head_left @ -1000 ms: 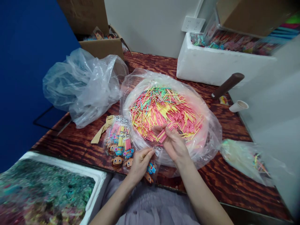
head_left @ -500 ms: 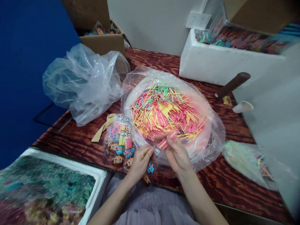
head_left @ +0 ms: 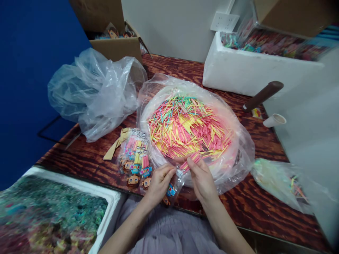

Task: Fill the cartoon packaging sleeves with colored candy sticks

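Note:
My left hand (head_left: 160,181) pinches the edge of a small clear packet (head_left: 171,189) that has a blue label and a brown cartoon figure at its lower end. Pink and yellow sticks (head_left: 189,163) are in my right hand (head_left: 202,176), their lower ends at the packet's mouth. Both hands are over the near rim of a round basin lined with clear plastic (head_left: 245,151), which holds a heap of pink, yellow and green sticks (head_left: 182,130). Filled packets (head_left: 137,158) with cartoon heads lie in a pile left of the basin.
A crumpled plastic bag (head_left: 103,95) and cardboard box (head_left: 116,49) stand at the back left. Foam boxes are at back right (head_left: 254,72) and front left (head_left: 109,197). On the right are a brown rod (head_left: 262,97), paper cup (head_left: 274,120) and stick bag (head_left: 280,183).
The sticks in my right hand have come down to the packet's mouth, with their ends now at or just inside it. My left hand has barely moved.

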`<state>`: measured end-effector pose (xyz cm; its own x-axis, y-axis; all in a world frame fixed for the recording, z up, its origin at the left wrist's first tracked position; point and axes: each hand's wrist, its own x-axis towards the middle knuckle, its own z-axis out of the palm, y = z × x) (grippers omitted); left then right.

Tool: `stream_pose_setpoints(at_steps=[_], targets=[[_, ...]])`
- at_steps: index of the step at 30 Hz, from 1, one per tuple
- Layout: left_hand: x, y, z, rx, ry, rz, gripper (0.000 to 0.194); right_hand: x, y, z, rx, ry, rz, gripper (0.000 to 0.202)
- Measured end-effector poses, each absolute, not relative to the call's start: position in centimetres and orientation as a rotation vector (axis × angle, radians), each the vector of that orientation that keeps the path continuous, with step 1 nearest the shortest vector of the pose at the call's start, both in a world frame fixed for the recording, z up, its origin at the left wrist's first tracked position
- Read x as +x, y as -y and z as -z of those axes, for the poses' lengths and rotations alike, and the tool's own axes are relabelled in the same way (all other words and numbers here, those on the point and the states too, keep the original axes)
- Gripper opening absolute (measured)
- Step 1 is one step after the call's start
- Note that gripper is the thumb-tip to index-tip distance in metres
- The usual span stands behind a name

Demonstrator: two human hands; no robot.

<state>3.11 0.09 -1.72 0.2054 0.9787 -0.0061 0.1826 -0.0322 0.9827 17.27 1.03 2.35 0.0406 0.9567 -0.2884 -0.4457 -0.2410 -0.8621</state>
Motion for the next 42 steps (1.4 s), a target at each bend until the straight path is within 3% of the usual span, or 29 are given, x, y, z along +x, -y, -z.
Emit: stream_pose_setpoints(at_steps=[11, 18, 26, 32, 42], targets=[[2.8, -0.2, 1.2, 1.484, -1.159, -0.977, 0.031, 17.2, -0.3, -4.0, -1.011, 0.734, -1.534, 0.014], [2.7, 0.3, 0.9, 1.459, -1.103, -1.023, 0.029, 17.0, 0.1, -2.3, -1.16, 0.922, -1.522, 0.016], [2.5, 0.1, 0.7, 1.316, -1.077, -1.159, 0.023, 16.7, 0.8, -3.5, -1.056, 0.873, -1.53, 0.043], [3.0, -0.2, 0.8, 1.265, -1.077, -1.192, 0.023, 16.5, 0.3, -3.7, -1.223, 1.239, -1.2, 0.018], [2.8, -0.7, 0.4, 0.944, -0.987, -1.21, 0.022, 17.1, 0.0, -5.0, -1.247, 1.828, -0.89, 0.01]])
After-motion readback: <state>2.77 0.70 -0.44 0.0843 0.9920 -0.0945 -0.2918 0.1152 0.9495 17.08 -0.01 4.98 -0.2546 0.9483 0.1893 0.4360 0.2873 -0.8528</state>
